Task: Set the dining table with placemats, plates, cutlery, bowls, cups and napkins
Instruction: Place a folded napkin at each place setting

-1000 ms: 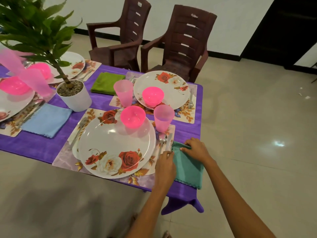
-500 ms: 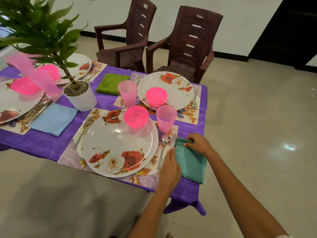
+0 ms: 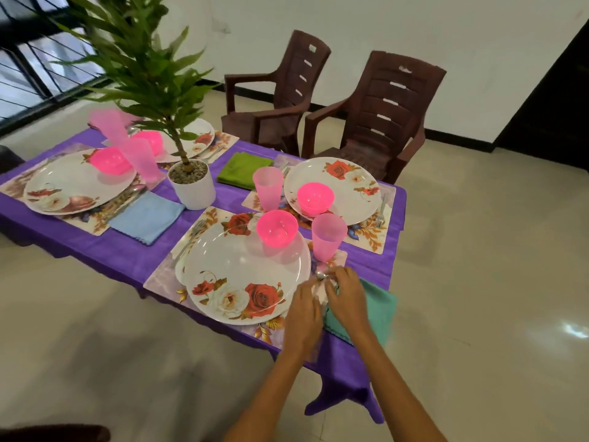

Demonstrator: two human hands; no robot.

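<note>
- Since half a second ago: right hand [image 3: 345,301] shifted left off the teal napkin [image 3: 377,309] onto the cutlery strip; left hand [image 3: 302,311] moved up to meet it, fingertips nearly touching.
- Far left: large round glossy plate [image 3: 73,189] with rose print, translucent pink bowl [image 3: 110,161] on it, blurred pink cup [image 3: 141,161] beside; flat pale-blue cloth napkin [image 3: 148,216] with scalloped edge just right.
- Centre left: smooth white cylindrical pot [image 3: 194,191] topped with gravel, holding a leafy green plant [image 3: 140,59].
- Centre: folded green napkin [image 3: 243,170] at the far side; near plate [image 3: 245,272], round, shiny, rose-printed, on a floral placemat [image 3: 162,275]; fork [image 3: 191,239] along its left edge; pink bowl [image 3: 276,228] on its far rim.
- Right of the near plate: frosted pink cup [image 3: 328,236], tapered; spoon [image 3: 321,275] bowl showing just beyond the fingers.
- Both hands curled over the cutlery, knuckles up; grip hidden, cannot tell whether pinching or only touching.
- Teal napkin flat at the table's near right corner, partly under the right wrist, on the purple tablecloth [image 3: 347,355].
- Far right: second plate [image 3: 347,186] with bowl [image 3: 315,199], cup [image 3: 267,188] and fork [image 3: 381,212]; two brown slatted plastic chairs [image 3: 376,116] behind.
</note>
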